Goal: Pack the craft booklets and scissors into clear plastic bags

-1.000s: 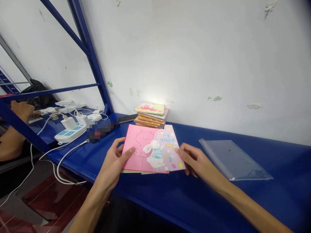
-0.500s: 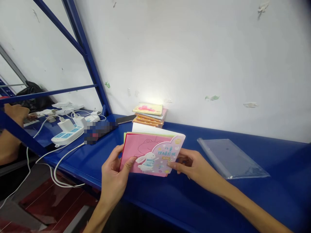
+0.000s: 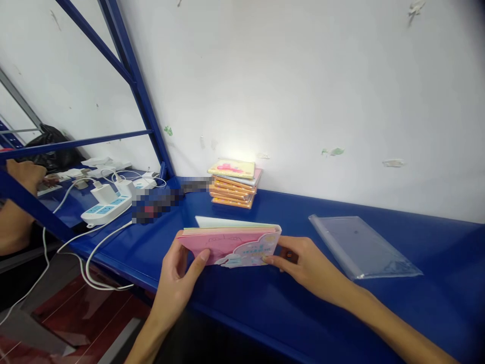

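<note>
Both my hands hold a pink paper pad (image 3: pixel 231 245) with a white rabbit on its cover, stood up on its lower edge on the blue shelf (image 3: pixel 288 303). My left hand (image 3: pixel 178 275) grips its left end, thumb on the cover. My right hand (image 3: pixel 303 260) pinches its right end. Coloured and white sheets show along the pad's top edge.
A stack of similar pads (image 3: pixel 234 183) lies against the white wall behind. A clear plastic sleeve (image 3: pixel 359 247) lies to the right. At the left are a white power strip (image 3: pixel 108 201) with chargers and cables, blue frame bars, and another person's arm (image 3: pixel 15 202).
The pad lay flat on the shelf a second ago. Both hands have lifted and tipped it upright onto its lower edge, so the cover now faces me at a steep angle.
</note>
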Demonstrator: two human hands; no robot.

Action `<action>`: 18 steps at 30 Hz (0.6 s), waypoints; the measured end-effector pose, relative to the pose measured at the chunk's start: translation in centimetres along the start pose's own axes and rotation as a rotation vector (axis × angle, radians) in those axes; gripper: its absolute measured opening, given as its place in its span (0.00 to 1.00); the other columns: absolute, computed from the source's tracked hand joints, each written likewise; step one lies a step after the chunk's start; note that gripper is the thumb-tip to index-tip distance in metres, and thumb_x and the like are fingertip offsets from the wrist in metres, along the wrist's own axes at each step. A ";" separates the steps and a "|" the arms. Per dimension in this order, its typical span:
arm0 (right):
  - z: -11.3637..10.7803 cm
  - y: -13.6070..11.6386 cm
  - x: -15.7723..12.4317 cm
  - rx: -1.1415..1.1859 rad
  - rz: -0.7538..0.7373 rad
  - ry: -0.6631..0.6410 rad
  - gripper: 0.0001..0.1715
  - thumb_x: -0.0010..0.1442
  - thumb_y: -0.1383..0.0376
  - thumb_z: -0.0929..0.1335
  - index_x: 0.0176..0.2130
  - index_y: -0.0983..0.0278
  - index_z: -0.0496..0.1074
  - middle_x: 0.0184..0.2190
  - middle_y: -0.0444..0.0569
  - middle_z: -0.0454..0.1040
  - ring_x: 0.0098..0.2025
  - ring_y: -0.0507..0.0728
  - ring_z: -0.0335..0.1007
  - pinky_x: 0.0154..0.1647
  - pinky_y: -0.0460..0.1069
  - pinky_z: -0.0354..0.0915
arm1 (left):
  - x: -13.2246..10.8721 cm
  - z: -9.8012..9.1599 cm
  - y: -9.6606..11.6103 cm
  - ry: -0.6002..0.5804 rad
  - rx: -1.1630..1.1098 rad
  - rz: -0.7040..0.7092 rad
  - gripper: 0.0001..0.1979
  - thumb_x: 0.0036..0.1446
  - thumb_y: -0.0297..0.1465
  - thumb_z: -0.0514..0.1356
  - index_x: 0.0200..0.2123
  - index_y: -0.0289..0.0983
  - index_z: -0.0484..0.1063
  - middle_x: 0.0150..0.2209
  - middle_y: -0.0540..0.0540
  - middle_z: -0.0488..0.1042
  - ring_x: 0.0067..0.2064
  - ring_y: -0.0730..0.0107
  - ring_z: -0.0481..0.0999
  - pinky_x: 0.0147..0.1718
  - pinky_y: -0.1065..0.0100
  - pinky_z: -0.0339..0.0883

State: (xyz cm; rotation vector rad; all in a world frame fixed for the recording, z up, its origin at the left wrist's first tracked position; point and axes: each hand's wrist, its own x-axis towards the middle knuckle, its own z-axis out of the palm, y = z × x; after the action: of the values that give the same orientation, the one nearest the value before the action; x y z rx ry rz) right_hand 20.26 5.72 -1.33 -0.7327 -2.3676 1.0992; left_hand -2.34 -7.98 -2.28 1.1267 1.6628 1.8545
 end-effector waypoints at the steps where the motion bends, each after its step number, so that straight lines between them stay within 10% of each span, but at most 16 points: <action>1: 0.2 0.0 0.0 -0.008 -0.005 -0.005 0.17 0.68 0.56 0.67 0.52 0.55 0.79 0.42 0.46 0.83 0.30 0.56 0.73 0.32 0.49 0.67 | 0.0 0.0 0.0 0.004 -0.036 0.002 0.24 0.56 0.43 0.67 0.54 0.41 0.69 0.51 0.44 0.76 0.54 0.55 0.76 0.52 0.64 0.70; 7: 1.1 -0.1 0.2 -0.078 -0.044 0.010 0.18 0.70 0.54 0.66 0.55 0.53 0.78 0.43 0.46 0.82 0.32 0.56 0.74 0.33 0.49 0.66 | -0.3 1.7 0.9 -0.088 -0.116 -0.103 0.37 0.58 0.43 0.64 0.68 0.45 0.57 0.50 0.47 0.76 0.52 0.59 0.78 0.52 0.65 0.72; 18: 0.6 -0.1 0.3 -0.052 -0.014 0.045 0.18 0.67 0.54 0.69 0.53 0.55 0.78 0.40 0.45 0.82 0.30 0.56 0.69 0.30 0.49 0.62 | 1.6 1.7 -0.5 -0.236 0.056 -0.146 0.25 0.45 0.42 0.75 0.46 0.37 0.79 0.48 0.39 0.84 0.51 0.46 0.82 0.51 0.53 0.77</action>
State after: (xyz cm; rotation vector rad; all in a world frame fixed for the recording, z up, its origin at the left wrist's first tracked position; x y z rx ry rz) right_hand 19.67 5.48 -1.60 -0.7499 -2.3675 1.0090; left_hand -2.06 -5.66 -2.32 1.1644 1.6229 1.5305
